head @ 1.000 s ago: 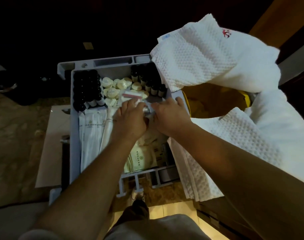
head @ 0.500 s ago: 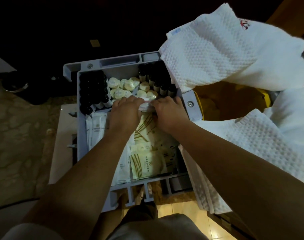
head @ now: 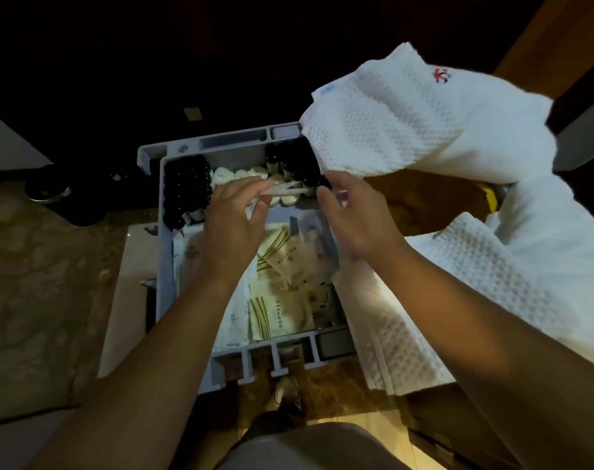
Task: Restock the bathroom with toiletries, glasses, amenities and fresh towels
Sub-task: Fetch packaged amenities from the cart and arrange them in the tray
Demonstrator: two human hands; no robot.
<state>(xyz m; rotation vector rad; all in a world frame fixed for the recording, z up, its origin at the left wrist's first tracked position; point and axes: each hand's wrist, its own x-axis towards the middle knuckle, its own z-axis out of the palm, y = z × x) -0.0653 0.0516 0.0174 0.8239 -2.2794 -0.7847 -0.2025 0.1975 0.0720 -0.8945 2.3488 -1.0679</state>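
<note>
Left hand (head: 234, 228) grip clamps a white packet (head: 283, 191) above 12 o'clock of the tray (head: 160, 273), likely for removal; right hand (head: 354, 220) grip state indeterminate.

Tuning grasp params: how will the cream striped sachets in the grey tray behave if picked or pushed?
The cream striped sachets look thin and flat, so probably light and floppy. They lie overlapped in the grey tray, so a push would likely slide several together, and pinching one edge may be fiddly.
</note>
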